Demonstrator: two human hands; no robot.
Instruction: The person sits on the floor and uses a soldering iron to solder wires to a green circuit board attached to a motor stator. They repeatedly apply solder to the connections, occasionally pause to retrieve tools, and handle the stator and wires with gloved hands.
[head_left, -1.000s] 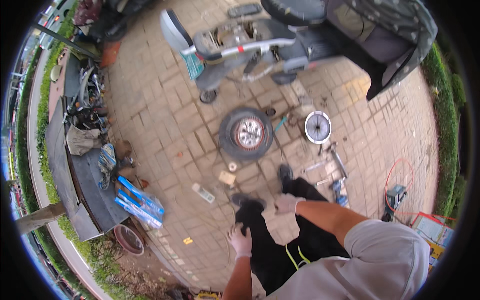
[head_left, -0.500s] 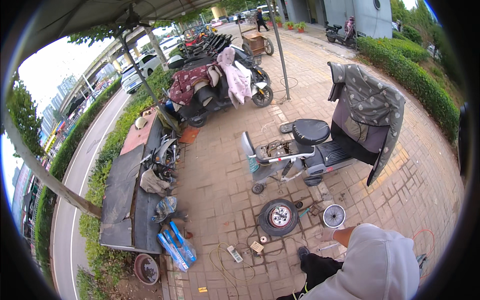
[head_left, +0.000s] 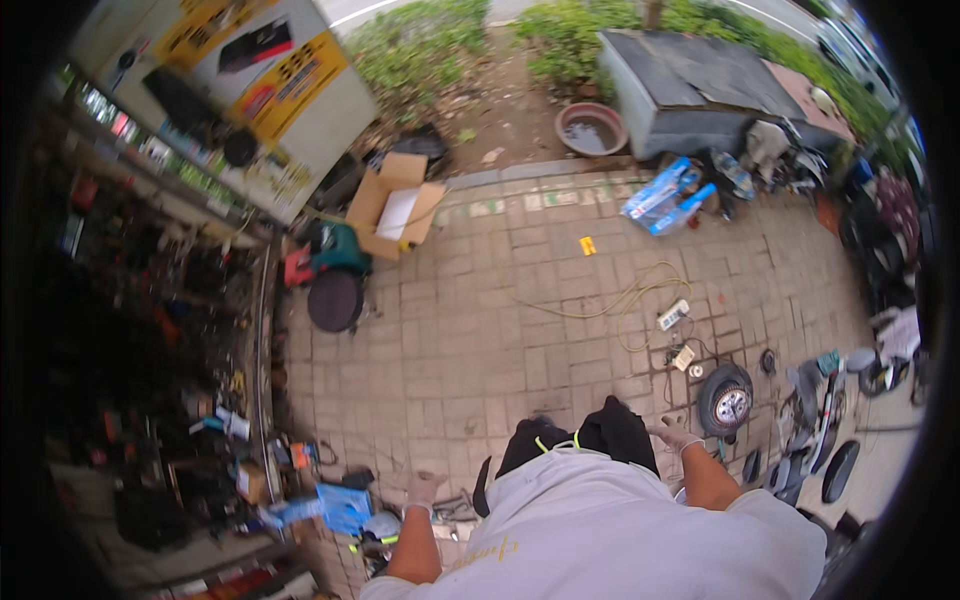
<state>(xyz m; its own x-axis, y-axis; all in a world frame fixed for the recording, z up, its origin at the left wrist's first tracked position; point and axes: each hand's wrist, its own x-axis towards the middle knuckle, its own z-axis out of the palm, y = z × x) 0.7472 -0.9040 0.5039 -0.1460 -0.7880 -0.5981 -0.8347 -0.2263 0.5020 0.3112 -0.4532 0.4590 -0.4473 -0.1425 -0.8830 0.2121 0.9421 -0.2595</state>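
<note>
My left hand (head_left: 424, 489) hangs at seven o'clock, gloved, fingers loosely apart and holding nothing, just above the blue cloth (head_left: 338, 506) and clutter by the shop edge. My right hand (head_left: 672, 433) swings at four o'clock, fingers spread and empty, nearest the small wheel (head_left: 725, 398) lying flat on the brick paving (head_left: 480, 330), laid there so it cannot roll, I judge.
</note>
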